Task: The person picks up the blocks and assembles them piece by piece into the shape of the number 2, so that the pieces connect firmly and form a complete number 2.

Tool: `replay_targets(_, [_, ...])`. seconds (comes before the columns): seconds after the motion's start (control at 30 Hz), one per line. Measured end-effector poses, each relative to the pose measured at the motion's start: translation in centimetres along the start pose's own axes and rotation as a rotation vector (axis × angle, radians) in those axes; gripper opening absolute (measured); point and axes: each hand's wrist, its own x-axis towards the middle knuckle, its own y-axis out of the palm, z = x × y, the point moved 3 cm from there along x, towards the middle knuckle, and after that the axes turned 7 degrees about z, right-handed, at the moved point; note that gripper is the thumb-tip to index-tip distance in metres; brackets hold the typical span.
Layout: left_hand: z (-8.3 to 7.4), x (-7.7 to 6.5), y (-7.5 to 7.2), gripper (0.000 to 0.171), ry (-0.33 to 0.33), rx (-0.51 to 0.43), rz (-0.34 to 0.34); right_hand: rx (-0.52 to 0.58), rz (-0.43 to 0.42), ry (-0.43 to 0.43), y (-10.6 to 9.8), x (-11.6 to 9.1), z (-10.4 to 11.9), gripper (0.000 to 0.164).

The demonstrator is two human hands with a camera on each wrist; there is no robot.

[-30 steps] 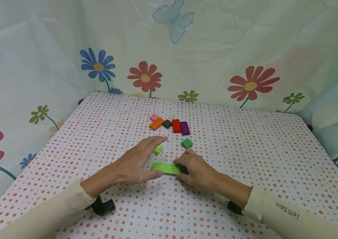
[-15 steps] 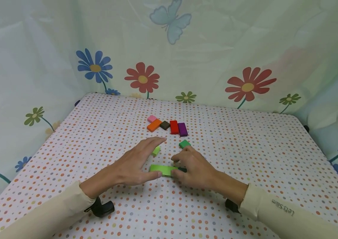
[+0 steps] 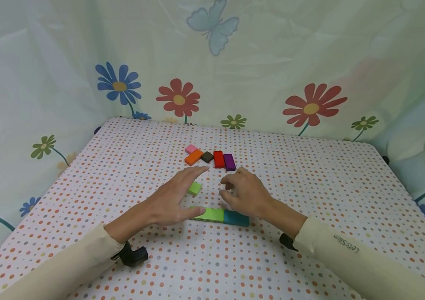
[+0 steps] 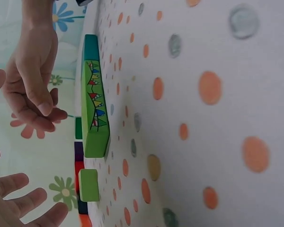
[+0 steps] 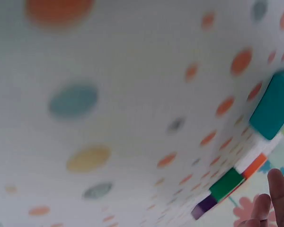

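A long light green block (image 3: 213,215) lies end to end with a teal block (image 3: 237,218) on the dotted cloth. Coloured bunting decorates the light green block's side in the left wrist view. My left hand (image 3: 172,200) is spread with straight fingers, its thumb overlapping the light green block's left part. Over the teal block's far edge hovers my right hand (image 3: 247,193), fingers loosely bent and holding nothing. A small light green block (image 3: 194,188) lies beyond the long one, beside my left fingers. The dark green block (image 5: 226,184) shows in the right wrist view, but my right hand hides it from the head view.
Farther back, a loose row holds pink (image 3: 191,148), orange (image 3: 194,157), dark brown (image 3: 207,157), red (image 3: 218,159) and purple (image 3: 229,162) blocks. A flowered curtain (image 3: 265,62) surrounds the dotted tabletop (image 3: 310,187) at the back and sides.
My right hand has let go of the teal block and lifted up and away from the person, uncovering the block at the light green block's right end. My left hand has barely moved.
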Motion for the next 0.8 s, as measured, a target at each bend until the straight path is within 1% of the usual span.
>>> replay_targets(0.1, [0.0, 0.3, 0.0, 0.089, -0.016, -0.037, -0.004, -0.005, -0.002, 0.044, -0.3, 0.5, -0.6, 0.023])
replay_targets(0.2, [-0.1, 0.6, 0.0, 0.088, -0.025, -0.064, -0.003, -0.024, -0.004, 0.067, -0.5, 0.9, -1.3, 0.025])
replay_targets(0.27, [-0.2, 0.9, 0.0, 0.088, -0.029, -0.068, -0.005, -0.034, -0.008, 0.072, -0.7, 1.2, -1.8, 0.026])
replay_targets(0.4, [-0.1, 1.6, -0.3, 0.087, -0.037, -0.068, -0.023, -0.02, -0.015, 0.094, -1.1, 1.9, -2.8, 0.027])
replay_targets(0.53, [0.2, 2.3, -0.5, 0.088, -0.038, -0.079, -0.045, -0.009, 0.012, 0.152, -1.3, 2.7, -3.7, 0.028])
replay_targets(0.67, [0.5, 2.7, -0.6, 0.087, -0.035, -0.082, -0.057, 0.001, 0.05, 0.213, -1.1, 3.3, -4.4, 0.03])
replay_targets(0.8, [0.7, 3.1, -0.5, 0.086, -0.027, -0.076, -0.064, 0.013, 0.075, 0.263, -1.0, 4.0, -4.9, 0.038])
